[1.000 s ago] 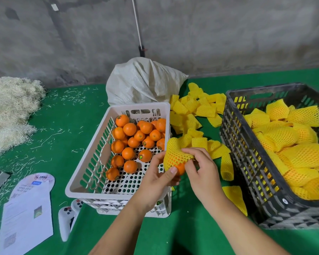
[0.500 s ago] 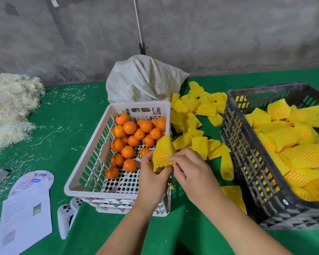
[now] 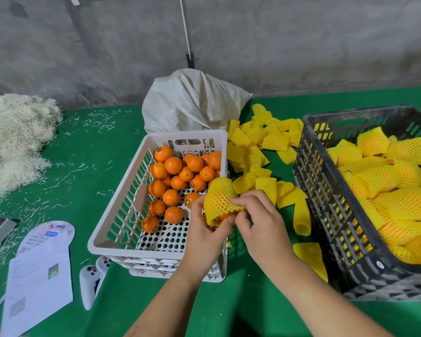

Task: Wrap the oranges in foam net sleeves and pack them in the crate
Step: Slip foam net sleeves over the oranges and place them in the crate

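— What do you have in front of you?

— I see both hands over the near right corner of the white basket. My left hand curls under an orange, only a sliver of it showing below a yellow foam sleeve. My right hand pinches the sleeve's right edge between thumb and fingertips.

— Where is the rest of the fruit?

— Bare oranges fill the far half of the white basket. The wrapped ones lie piled in the black crate on the right.

— And spare sleeves?

— A loose heap of sleeves sits on the green table between basket and crate, with a white sack behind. Far left, a pile of pale shredded stuff; near left, papers and a white controller.
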### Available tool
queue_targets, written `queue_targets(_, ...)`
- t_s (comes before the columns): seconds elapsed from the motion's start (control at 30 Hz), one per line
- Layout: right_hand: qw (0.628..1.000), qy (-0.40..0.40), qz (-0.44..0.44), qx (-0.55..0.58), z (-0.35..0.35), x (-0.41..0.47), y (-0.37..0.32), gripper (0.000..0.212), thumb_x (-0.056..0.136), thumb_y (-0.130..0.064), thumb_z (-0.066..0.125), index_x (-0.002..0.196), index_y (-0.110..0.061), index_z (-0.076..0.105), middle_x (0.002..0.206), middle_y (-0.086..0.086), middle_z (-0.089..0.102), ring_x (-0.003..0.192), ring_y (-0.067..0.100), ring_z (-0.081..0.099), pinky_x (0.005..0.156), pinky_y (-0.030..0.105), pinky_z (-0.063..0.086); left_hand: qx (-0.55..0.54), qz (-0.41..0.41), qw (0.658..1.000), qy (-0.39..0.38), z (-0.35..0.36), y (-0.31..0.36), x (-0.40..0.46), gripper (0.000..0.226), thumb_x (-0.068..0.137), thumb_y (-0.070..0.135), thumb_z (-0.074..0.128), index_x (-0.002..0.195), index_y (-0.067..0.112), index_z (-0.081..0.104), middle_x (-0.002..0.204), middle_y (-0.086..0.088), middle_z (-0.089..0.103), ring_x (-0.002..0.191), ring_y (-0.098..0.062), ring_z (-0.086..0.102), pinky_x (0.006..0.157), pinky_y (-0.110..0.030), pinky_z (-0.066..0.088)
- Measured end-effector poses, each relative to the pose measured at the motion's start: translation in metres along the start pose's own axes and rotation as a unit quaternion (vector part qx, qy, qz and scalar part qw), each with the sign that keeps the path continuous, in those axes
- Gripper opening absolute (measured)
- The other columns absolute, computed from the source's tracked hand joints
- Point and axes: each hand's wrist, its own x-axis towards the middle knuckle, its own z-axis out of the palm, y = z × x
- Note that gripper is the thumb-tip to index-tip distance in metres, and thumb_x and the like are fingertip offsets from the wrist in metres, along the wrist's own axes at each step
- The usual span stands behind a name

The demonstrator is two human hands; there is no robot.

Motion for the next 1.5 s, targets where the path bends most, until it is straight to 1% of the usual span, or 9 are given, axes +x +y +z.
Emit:
queue_targets(0.2,0.982,-0.061,0.161,0.082,0.007,-0.003,-0.002,0.049,0.090,-0.008,0.069,0.133,-0.025,0.052,0.127,-0.014,0.043,0.110,0.001,0.049,0.076,0.001,0.043,0.013,-0.012,1.000,0.006,-0.001,0.006,-0.002,0.057,0.085,0.035,0.081,0.125,0.050,0.044,0.105,0.018,0.071,0.096,-0.011,0.073,0.078,-0.026,0.060)
queue_targets(0.3,0.982,-0.070,0.163,0.059,0.007,-0.008,0.003,0.039,0.095,-0.006,0.063,0.131,-0.020,0.061,0.122,-0.009,0.060,0.100,-0.003,0.050,0.076,-0.003,0.039,0.016,-0.001,1.000,0.004,-0.001,0.008,-0.002,0.063,0.083,0.034,0.085,0.127,0.043,0.040,0.107,0.022,0.069,0.101,-0.009,0.071,0.082,-0.027,0.059)
queue_targets(0.5,0.985,-0.048,0.144,0.083,0.015,-0.031,-0.005,0.021,0.095,-0.009,0.067,0.114,-0.018,0.064,0.105,-0.012,0.060,0.088,0.002,0.059,0.073,0.010,0.046,0.001,-0.010,0.999,0.031,-0.010,0.002,0.003,0.062,0.081,0.018,0.081,0.127,0.047,0.052,0.110,0.011,0.070,0.102,-0.019,0.070,0.080,-0.031,0.059)
queue_targets(0.6,0.931,-0.024,0.262,0.252,0.008,-0.021,-0.011,0.033,0.093,-0.030,0.064,0.124,-0.032,0.055,0.112,-0.016,0.063,0.097,0.002,0.064,0.074,0.009,0.048,0.028,0.004,0.998,0.048,-0.009,0.000,0.004,0.071,0.079,0.014,0.084,0.130,0.044,0.045,0.115,0.010,0.068,0.108,-0.027,0.068,0.085,-0.047,0.060)
queue_targets(0.7,0.869,-0.114,0.339,0.342,0.015,-0.007,-0.021,0.076,0.085,-0.051,0.071,0.147,-0.043,0.028,0.127,-0.028,0.048,0.108,-0.010,0.059,0.077,0.011,0.052,0.058,0.046,0.997,0.028,-0.004,-0.003,0.000,0.072,0.084,0.013,0.084,0.127,0.054,0.043,0.120,0.020,0.064,0.110,-0.013,0.069,0.083,-0.030,0.059)
queue_targets(0.93,0.836,-0.154,0.412,0.327,0.022,-0.009,-0.013,0.083,0.089,-0.027,0.074,0.142,-0.059,0.018,0.121,-0.024,0.047,0.103,-0.002,0.057,0.062,0.010,0.050,0.118,0.062,0.991,-0.021,-0.001,-0.010,0.000,0.087,0.090,0.001,0.079,0.141,0.055,0.034,0.137,0.032,0.048,0.126,0.000,0.059,0.095,-0.018,0.054)
queue_targets(1.13,0.825,-0.158,0.408,0.359,0.008,-0.009,-0.001,0.087,0.089,-0.006,0.057,0.139,-0.069,0.024,0.143,-0.013,0.046,0.121,0.008,0.055,0.093,0.028,0.051,0.072,-0.010,0.986,-0.153,-0.006,-0.009,0.001,0.105,0.087,0.013,0.075,0.161,0.051,0.011,0.153,0.006,0.051,0.130,-0.017,0.062,0.100,-0.031,0.055)
queue_targets(1.37,0.899,-0.158,0.313,0.261,-0.001,-0.011,0.002,0.097,0.092,0.014,0.039,0.149,-0.063,0.024,0.157,-0.019,0.033,0.139,0.004,0.042,0.106,0.015,0.044,0.018,-0.084,0.990,-0.109,0.006,0.014,0.008,0.046,0.092,0.052,0.069,0.129,0.025,0.068,0.121,-0.007,0.076,0.113,-0.031,0.072,0.096,-0.050,0.060)
queue_targets(1.5,0.900,-0.003,0.352,0.258,-0.009,-0.018,0.009,0.083,0.091,0.015,0.040,0.138,-0.051,0.056,0.138,-0.022,0.057,0.122,0.001,0.059,0.103,0.030,0.053,0.079,-0.045,0.989,-0.119,0.012,0.012,0.012,0.047,0.083,0.062,0.072,0.118,0.030,0.071,0.108,0.005,0.078,0.096,-0.013,0.075,0.073,-0.026,0.059)
